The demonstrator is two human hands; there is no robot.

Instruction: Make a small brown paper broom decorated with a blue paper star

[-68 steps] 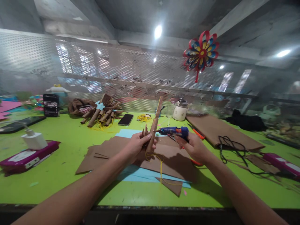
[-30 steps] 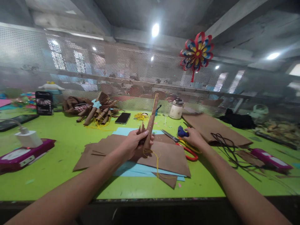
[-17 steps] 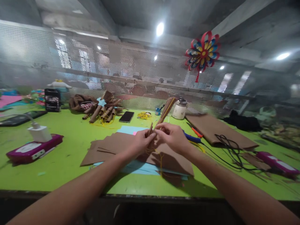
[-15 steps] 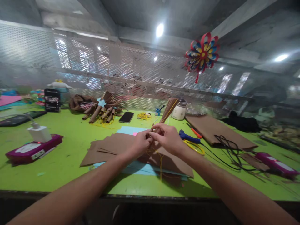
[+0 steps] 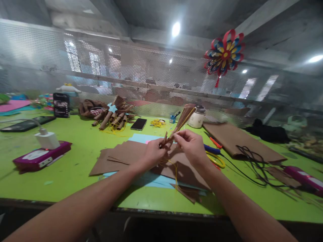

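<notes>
Holding the brown paper bundle [image 5: 185, 116] firm at its narrow part seems the key to doing this step well: it sits at the centre of the clock, raised over the stacked sheets, its flared end tilted toward one o'clock. The left hand [image 5: 154, 150] is curled around the lower part, while the right hand [image 5: 191, 144] brings thumb and forefinger together at the neck; whether paper is caught between those tips I cannot tell. Small, light presses there would probably serve better than pulling, since thin folded paper likely creases easily. The yellow string [image 5: 176, 171] dangles toward six o'clock and could snag under a wrist, so it is worth minding. Brown sheets [image 5: 126, 149] spread toward nine o'clock, with blue paper [image 5: 141, 137] poking out near ten. Most crowding lies on the right: a blue-handled tool [image 5: 212, 149] at three o'clock, partly hidden by the right hand, yellow handles [image 5: 219, 162] just below it, and a black cable [image 5: 248, 161] looping beyond, which might hamper that forearm. Farther off, a pale jar [image 5: 196, 117] stands at one o'clock, a phone [image 5: 138, 124] lies near eleven, and rolled paper bundles [image 5: 113, 117] are heaped at ten.
</notes>
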